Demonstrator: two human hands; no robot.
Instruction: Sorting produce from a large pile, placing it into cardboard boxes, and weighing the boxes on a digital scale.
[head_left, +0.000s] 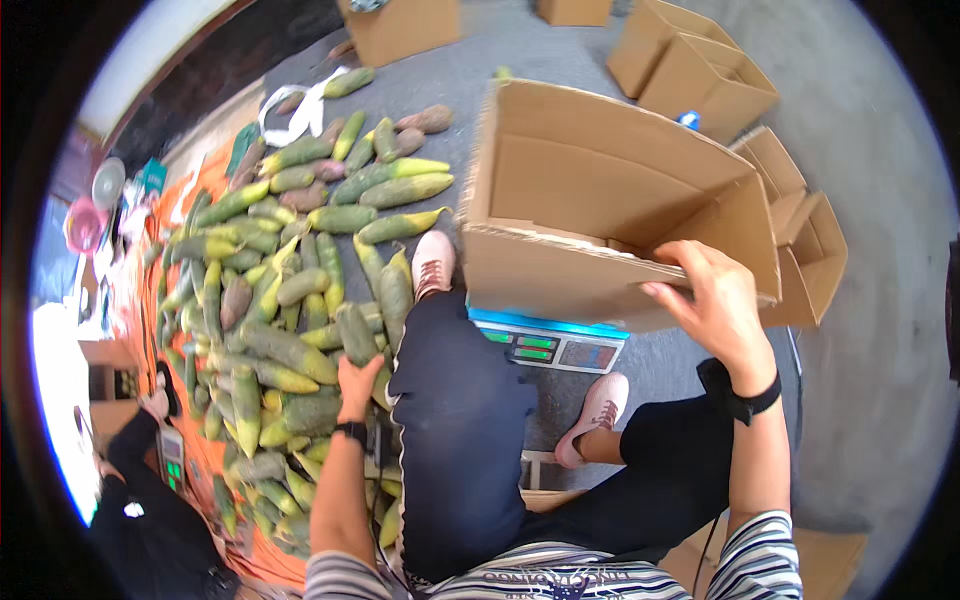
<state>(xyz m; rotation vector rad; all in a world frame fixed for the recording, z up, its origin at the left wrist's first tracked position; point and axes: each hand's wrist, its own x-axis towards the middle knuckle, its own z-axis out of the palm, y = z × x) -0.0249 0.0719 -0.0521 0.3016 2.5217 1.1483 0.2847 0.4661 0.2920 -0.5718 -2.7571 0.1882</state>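
Observation:
My left hand [361,387] is closed round the lower end of a green radish [355,335], over a large heap of green radishes [285,350] with yellowish ends. My right hand [712,298] pinches the near rim of an open cardboard box [560,270], thumb outside and fingers over the edge. That box rests on a digital scale [560,345] with a blue platform and lit green displays. The inside of the box shows only in part; its bottom is mostly hidden by the near wall.
Several reddish-brown roots [427,120] and a white plastic bag [297,115] lie at the heap's far end. More open boxes [710,85] stand at the far right. An orange sheet [265,560] lies under the heap. At the left a person in black [150,520] sits beside another scale [172,455].

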